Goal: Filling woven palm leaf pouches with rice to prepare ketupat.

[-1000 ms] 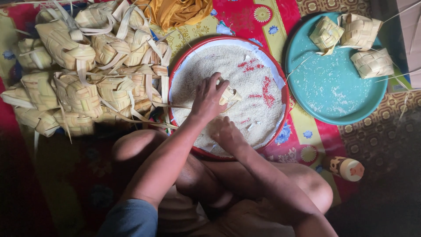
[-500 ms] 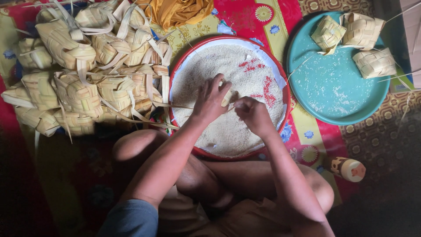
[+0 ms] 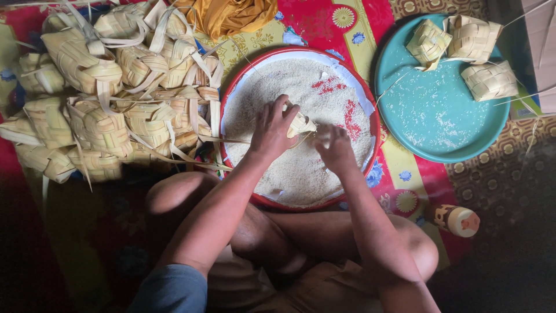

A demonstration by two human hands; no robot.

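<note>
Our right hand has lifted off the rice in the red tray and now sits cupped, its contents unclear, beside the woven palm-leaf pouch gripped by our left hand, so filling seems underway.

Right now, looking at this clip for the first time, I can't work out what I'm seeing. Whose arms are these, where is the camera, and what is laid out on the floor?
There is no machine here. The camera sits on a person's head and looks straight down, so the two bare arms are that person's own, above their crossed legs.

The left hand holds a small woven palm-leaf pouch over a round red tray spread with white rice grains. The right hand hovers just beside the pouch, fingers curled; whether it holds rice cannot be told.

To the left lies a heap of woven pouches with loose leaf strips. To the right, a teal plate carries three more pouches and scattered grains. A yellow cloth lies at the top, and a small bottle by the right knee. Everything rests on a patterned mat.
</note>
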